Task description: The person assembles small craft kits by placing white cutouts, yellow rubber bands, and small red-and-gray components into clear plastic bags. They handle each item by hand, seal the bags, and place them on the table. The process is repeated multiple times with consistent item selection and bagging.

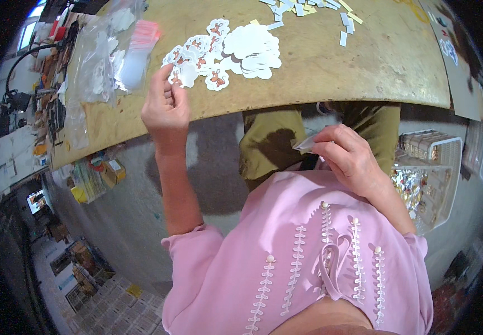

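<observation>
One sticker (175,78), white with a reddish-brown figure on it, is being pinched at the near end of the sticker pile (224,51) by the left hand (166,106), whose grip is closing thumb and fingertips on it just above the table (319,72). Beside that pile, more stickers are lying face down, showing plain white backs. Lower down, over the lap, the right hand (350,159) is gripping a small clear bag (307,144) between thumb and fingers. Clear plastic bags (104,50) are lying at the table's left end, and small paper strips (308,8) are scattering along its far edge. A white basket (434,173) is sitting to the right.
</observation>
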A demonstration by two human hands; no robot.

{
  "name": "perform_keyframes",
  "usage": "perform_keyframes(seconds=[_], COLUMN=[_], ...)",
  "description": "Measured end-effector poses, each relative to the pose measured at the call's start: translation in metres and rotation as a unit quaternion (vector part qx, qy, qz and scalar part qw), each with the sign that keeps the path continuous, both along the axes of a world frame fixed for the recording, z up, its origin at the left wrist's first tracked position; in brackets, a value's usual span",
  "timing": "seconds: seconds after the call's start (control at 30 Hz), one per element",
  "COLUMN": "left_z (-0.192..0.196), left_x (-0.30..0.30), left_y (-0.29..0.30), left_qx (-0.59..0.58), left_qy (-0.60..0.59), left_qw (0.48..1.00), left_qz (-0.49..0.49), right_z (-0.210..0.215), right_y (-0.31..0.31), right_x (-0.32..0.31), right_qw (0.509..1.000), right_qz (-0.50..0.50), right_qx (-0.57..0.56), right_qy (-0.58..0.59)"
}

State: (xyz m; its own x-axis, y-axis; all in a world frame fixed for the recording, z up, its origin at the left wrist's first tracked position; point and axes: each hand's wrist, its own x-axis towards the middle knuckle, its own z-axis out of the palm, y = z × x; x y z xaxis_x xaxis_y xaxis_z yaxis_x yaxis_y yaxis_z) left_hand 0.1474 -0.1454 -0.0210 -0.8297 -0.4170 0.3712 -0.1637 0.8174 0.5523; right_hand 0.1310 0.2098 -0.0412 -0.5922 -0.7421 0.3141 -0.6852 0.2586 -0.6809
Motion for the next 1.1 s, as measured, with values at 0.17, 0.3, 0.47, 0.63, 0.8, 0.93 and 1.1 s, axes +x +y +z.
perform_keyframes(seconds=[0.17, 0.3, 0.47, 0.63, 0.8, 0.93, 1.1], left_z=[-0.014, -0.006, 0.028, 0.042, -0.007, -0.01, -0.009], left_x=[0.013, 0.023, 0.055, 0.054, 0.05, 0.047, 0.045], left_y=[-0.024, -0.005, 0.07, 0.133, 0.151, 0.147, 0.145], left_qx=[0.046, 0.371, 0.215, 0.142, 0.011, -0.074, -0.105], left_qy=[0.006, 0.131, 0.056, 0.043, 0.157, 0.129, 0.055], left_qw=[0.999, 0.917, 0.958, 0.946, 0.943, 0.946, 0.944], left_qz=[0.005, -0.065, -0.182, -0.288, -0.292, -0.288, -0.309], right_z=[0.005, 0.006, 0.007, 0.007, 0.01, 0.005, 0.002], right_y=[0.002, 0.001, 0.002, 0.0, 0.002, -0.002, 0.003], right_x=[-0.002, -0.003, -0.002, 0.001, 0.004, 0.004, 0.004], right_qw=[1.0, 0.998, 0.993, 0.995, 0.995, 0.996, 0.998], right_qz=[0.008, 0.002, -0.01, -0.01, 0.007, -0.001, 0.006], right_qx=[0.011, -0.001, -0.013, -0.024, -0.051, -0.07, -0.037], right_qy=[0.024, 0.07, 0.113, 0.094, 0.088, 0.06, 0.047])
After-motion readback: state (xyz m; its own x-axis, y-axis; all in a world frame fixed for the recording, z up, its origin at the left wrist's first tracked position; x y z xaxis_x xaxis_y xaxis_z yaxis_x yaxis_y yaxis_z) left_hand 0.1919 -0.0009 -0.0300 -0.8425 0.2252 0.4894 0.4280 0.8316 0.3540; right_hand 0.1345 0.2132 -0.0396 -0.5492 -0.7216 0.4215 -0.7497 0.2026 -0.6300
